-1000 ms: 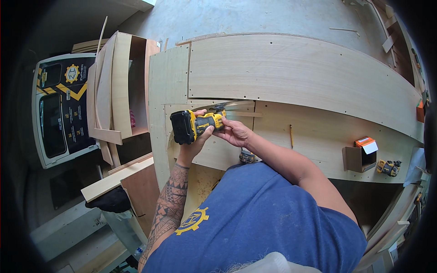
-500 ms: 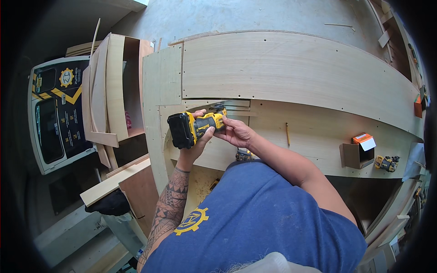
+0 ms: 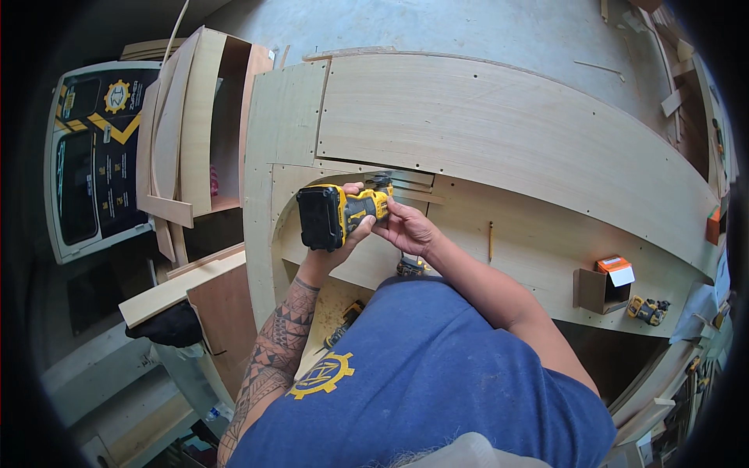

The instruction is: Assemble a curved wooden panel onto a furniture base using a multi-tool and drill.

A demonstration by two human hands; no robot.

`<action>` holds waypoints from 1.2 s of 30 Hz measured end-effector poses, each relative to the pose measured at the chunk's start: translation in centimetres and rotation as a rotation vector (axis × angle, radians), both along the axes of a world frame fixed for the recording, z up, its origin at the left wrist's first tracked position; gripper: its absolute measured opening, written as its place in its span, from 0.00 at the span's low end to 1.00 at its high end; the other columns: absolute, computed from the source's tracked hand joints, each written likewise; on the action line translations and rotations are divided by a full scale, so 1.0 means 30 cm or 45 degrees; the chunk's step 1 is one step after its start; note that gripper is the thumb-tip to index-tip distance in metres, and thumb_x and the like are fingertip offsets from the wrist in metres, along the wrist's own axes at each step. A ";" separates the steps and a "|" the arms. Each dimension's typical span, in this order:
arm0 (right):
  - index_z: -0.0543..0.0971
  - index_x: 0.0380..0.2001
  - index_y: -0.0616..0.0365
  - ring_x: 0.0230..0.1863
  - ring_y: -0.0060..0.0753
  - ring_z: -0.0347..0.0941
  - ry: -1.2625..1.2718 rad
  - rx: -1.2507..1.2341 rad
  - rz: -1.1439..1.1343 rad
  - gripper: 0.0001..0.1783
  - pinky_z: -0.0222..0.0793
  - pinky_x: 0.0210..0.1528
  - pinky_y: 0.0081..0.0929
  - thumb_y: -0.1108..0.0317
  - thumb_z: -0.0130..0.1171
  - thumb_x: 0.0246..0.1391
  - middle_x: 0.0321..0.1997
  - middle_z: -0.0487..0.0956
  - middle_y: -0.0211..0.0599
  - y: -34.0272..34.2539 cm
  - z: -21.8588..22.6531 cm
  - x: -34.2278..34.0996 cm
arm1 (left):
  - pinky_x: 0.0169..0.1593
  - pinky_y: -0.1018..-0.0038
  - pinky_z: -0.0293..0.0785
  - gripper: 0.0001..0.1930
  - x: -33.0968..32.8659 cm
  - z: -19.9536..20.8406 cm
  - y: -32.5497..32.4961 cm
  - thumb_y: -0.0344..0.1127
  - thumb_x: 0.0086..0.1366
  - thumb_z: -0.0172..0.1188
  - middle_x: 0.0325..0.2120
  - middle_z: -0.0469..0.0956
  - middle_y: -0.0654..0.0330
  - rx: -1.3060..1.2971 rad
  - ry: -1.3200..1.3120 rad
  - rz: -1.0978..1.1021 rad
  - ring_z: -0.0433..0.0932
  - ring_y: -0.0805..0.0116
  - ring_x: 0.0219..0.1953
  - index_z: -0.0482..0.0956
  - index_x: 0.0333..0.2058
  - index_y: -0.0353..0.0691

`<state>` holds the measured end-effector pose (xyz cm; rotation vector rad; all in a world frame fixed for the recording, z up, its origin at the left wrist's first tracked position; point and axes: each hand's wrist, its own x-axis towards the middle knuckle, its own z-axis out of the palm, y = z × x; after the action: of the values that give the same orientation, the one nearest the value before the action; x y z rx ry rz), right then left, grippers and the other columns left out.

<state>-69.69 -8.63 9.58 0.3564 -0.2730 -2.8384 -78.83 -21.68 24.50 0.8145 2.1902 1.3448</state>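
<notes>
A yellow-and-black cordless oscillating multi-tool is held in front of me, above the pale wooden workpiece. Its large black battery points left and toward me, while the dark metal head lies at the far right end. My left hand wraps round the body from below, thumb on the near side. At the head end, my right hand has its fingers closed against the yellow housing; the fingertips are partly hidden. Just beyond the head, a narrow rectangular opening shows in the wood.
A pencil lies on the panel to the right. Further right are an open cardboard box, an orange box and a yellow-black tool. More power tools sit close to my body. A wooden cabinet stands left, before a van.
My view has shifted slightly, and the multi-tool has turned a little so its battery faces me more. Both hands keep their hold; more of a tool beside my waist shows.
</notes>
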 end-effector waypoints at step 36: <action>0.65 0.67 0.63 0.70 0.42 0.69 -0.049 0.055 0.033 0.27 0.66 0.77 0.46 0.57 0.51 0.75 0.68 0.72 0.47 0.018 -0.021 0.014 | 0.61 0.65 0.76 0.29 -0.025 -0.057 -0.014 0.29 0.64 0.71 0.55 0.74 0.52 -0.014 0.157 -0.113 0.77 0.61 0.59 0.69 0.60 0.36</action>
<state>-69.28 -8.09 8.94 0.4207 -0.2132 -2.8182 -79.58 -22.09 22.80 1.0028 2.2232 1.2695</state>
